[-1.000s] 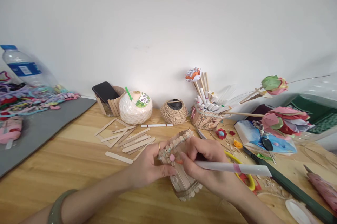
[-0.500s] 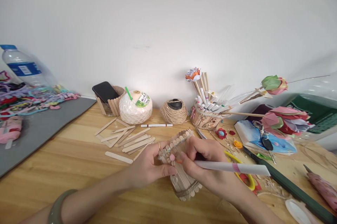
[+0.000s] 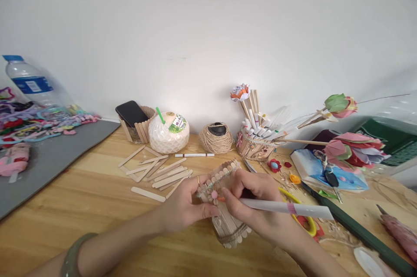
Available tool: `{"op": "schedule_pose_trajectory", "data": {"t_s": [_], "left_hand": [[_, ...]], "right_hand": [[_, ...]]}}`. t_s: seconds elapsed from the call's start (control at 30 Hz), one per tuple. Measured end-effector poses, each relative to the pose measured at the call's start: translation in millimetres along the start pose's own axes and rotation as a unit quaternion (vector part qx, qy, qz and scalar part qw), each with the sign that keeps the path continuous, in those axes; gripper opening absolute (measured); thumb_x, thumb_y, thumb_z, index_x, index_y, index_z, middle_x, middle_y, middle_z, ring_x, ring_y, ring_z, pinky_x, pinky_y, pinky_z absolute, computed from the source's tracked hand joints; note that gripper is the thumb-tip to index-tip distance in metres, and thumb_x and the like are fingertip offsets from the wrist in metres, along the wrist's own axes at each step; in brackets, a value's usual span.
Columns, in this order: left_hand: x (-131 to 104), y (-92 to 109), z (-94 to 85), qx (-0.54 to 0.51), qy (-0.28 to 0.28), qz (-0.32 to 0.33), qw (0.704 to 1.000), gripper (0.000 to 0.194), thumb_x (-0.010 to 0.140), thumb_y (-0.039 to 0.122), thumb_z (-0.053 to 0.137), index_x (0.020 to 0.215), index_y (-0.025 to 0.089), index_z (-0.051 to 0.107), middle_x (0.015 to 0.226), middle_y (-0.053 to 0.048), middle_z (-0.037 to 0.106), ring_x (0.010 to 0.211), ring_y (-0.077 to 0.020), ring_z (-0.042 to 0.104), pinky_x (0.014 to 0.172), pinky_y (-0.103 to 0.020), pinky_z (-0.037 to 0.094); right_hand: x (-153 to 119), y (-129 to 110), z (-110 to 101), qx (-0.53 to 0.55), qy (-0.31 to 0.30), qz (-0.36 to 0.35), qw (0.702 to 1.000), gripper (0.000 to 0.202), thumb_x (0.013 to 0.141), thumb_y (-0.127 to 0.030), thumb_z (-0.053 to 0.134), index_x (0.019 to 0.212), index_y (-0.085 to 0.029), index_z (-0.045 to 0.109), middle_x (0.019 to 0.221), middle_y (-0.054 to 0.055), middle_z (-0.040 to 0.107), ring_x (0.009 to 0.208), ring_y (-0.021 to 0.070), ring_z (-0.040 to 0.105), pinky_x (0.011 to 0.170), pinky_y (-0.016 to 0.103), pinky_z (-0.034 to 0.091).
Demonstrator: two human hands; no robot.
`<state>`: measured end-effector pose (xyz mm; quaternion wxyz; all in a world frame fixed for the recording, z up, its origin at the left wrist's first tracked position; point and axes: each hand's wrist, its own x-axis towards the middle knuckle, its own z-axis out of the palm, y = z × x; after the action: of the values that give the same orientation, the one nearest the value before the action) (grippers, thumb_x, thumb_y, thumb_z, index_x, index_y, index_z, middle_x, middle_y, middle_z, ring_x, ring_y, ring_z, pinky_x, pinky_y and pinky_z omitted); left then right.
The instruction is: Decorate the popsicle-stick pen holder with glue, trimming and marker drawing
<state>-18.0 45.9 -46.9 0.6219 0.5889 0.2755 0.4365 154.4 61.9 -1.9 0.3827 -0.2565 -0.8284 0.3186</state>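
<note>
A small container made of wooden craft sticks, with scalloped ends and twine near the lower end, lies tilted between my hands. My left hand grips its upper left side, thumb on the front face. My right hand is closed around a white marker with a pink band. The marker's orange tip touches or nearly touches a small flower with a pink centre on the container's front. My right fingers hide part of the container's right side.
Loose craft sticks lie left of my hands. Behind stand a phone in a stick holder, a white coconut, a twine ball and a marker holder. Yellow-handled scissors and a dark green tool lie right.
The whole view has shifted very slightly. Both hands keep their hold, and the marker tip stays at the flower with barely any movement.
</note>
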Motion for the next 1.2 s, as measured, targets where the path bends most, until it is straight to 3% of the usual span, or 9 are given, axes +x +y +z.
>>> {"op": "schedule_pose_trajectory", "data": {"t_s": [0.23, 0.43, 0.87, 1.2], "left_hand": [[-0.3, -1.0, 0.9, -0.004, 0.015, -0.043, 0.999, 0.038, 0.067, 0.044, 0.074, 0.081, 0.017, 0.051, 0.074, 0.003, 0.046, 0.067, -0.0122, 0.042, 0.064, -0.023, 0.036], [-0.5, -0.1, 0.2, 0.006, 0.016, -0.034, 0.999, 0.038, 0.066, 0.044, 0.074, 0.079, 0.017, 0.050, 0.073, 0.003, 0.047, 0.068, -0.0129, 0.044, 0.065, -0.024, 0.038], [-0.2, 1.7, 0.9, 0.006, 0.018, -0.047, 0.999, 0.045, 0.065, 0.048, 0.074, 0.090, 0.015, 0.057, 0.084, -0.003, 0.058, 0.080, -0.0181, 0.053, 0.075, -0.028, 0.042], [-0.9, 2.1, 0.4, 0.007, 0.023, -0.041, 0.999, 0.043, 0.065, 0.048, 0.074, 0.082, 0.015, 0.053, 0.079, 0.000, 0.053, 0.076, -0.0156, 0.049, 0.072, -0.027, 0.040]], "right_hand": [[-1.0, 1.3, -0.8, -0.019, -0.007, -0.009, 1.000, 0.031, 0.079, -0.010, 0.054, 0.060, -0.020, 0.032, 0.052, -0.009, 0.037, 0.046, 0.0051, 0.034, 0.045, 0.017, 0.028], [0.6, 1.7, 0.0, -0.023, 0.009, -0.005, 1.000, 0.029, 0.079, -0.011, 0.054, 0.061, -0.020, 0.033, 0.053, -0.009, 0.040, 0.046, 0.0049, 0.035, 0.044, 0.017, 0.028], [-0.1, -0.6, -0.5, -0.030, -0.020, -0.011, 0.999, 0.030, 0.080, -0.013, 0.053, 0.058, -0.020, 0.034, 0.050, -0.008, 0.039, 0.044, 0.0060, 0.036, 0.044, 0.019, 0.029], [-0.9, -0.2, 0.6, -0.024, -0.008, 0.016, 1.000, 0.031, 0.081, -0.017, 0.053, 0.058, -0.021, 0.033, 0.051, -0.007, 0.039, 0.045, 0.0068, 0.036, 0.043, 0.020, 0.028]]}}
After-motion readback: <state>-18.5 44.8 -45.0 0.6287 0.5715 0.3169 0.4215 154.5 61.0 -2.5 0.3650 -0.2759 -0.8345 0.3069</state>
